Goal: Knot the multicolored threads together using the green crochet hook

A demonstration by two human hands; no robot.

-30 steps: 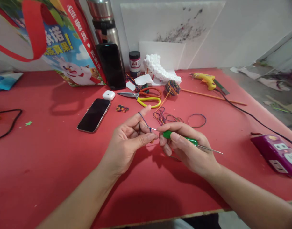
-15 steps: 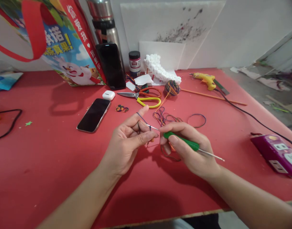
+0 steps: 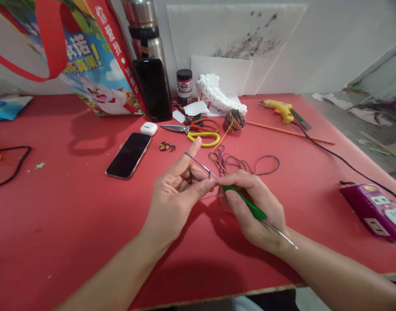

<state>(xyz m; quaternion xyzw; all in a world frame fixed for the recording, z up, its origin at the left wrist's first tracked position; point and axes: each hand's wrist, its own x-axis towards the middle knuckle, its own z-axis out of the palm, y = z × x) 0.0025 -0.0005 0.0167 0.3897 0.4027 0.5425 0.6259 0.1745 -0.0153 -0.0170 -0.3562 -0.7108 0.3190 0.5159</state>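
Note:
My left hand point(image 3: 178, 190) pinches a thin multicoloured yarn point(image 3: 196, 160) between thumb and middle fingers, with the strand looped over its raised index finger. My right hand point(image 3: 252, 207) grips a green-handled crochet hook point(image 3: 246, 203), whose metal tip meets the yarn just by the left thumb. Loose loops of the same yarn point(image 3: 239, 163) lie on the red table point(image 3: 71, 216) behind the hands and lead back to a small yarn ball point(image 3: 234, 119).
A black phone point(image 3: 128, 154), a white earbud case point(image 3: 149, 128), yellow and orange scissors point(image 3: 194, 131) and a tiny crocheted piece point(image 3: 166, 147) lie behind the hands. A yellow glue gun point(image 3: 278, 108) and a purple power strip point(image 3: 375, 209) are at the right; a printed bag point(image 3: 87, 65) at the back left.
The right hand has tilted the hook, its rear end swinging down toward me and its tip pushing closer to the left thumb. The left index finger has risen slightly.

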